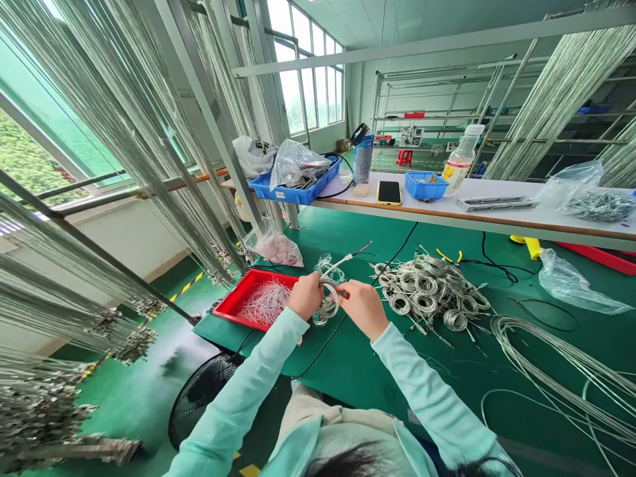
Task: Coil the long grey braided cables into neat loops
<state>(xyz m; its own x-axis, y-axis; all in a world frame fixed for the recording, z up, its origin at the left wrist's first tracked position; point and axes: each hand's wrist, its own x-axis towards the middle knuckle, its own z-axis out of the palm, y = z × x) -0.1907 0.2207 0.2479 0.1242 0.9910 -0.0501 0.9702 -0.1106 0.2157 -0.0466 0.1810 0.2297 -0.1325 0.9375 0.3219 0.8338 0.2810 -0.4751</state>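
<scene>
My left hand [305,297] is closed around one side of a coil of silvery cable [332,306], above the front part of the green table. One free cable end [350,257] with a pale sleeve and thin bare leads sticks up to the right from the coil. At the coil's right side, my right hand [365,306] pinches with thumb and forefinger; the exact spot it grips is small and partly hidden. Close by on the left sits a red tray [229,301] of thin white strips. Right of my hands lies a pile of similar cable coils [422,286].
Long loose cables [551,351] spread over the table's right side. A raised shelf [447,211] behind carries a blue tray [298,192], a phone [389,193], a small blue bin [425,186] and a bottle [461,162]. A black fan [199,397] stands at lower left.
</scene>
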